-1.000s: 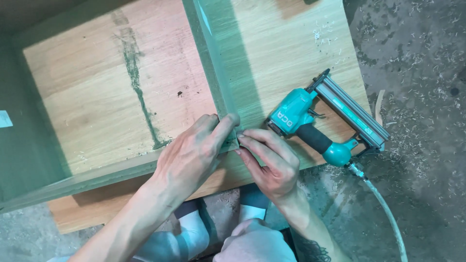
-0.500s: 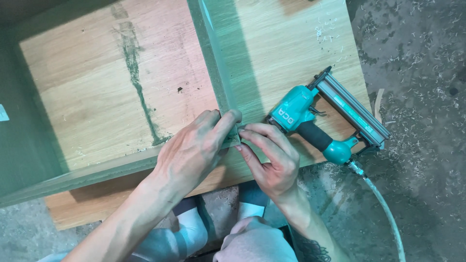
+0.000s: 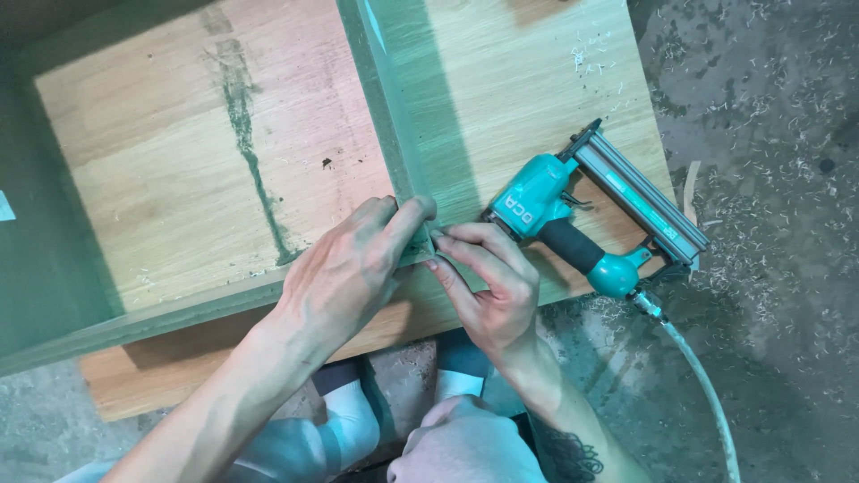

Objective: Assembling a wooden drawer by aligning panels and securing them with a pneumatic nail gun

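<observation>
- Wood panel point(image 3: 501, 80) — pale oak grain, lying on a concrete floor point(image 3: 769, 134) strewn with shavings.
- My left hand point(image 3: 344, 273) and right hand point(image 3: 488, 286) — fingers pressed together on the green-edged corner joint point(image 3: 413, 228).
- Teal nail gun point(image 3: 591, 219) rests just beside.

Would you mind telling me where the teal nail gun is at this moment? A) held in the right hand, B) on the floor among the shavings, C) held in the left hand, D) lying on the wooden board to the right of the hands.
D: the teal nail gun lies unheld on the wooden board, just right of the right hand, while both hands press at the corner where the grey-green strips meet; the left hand is there too.
</observation>
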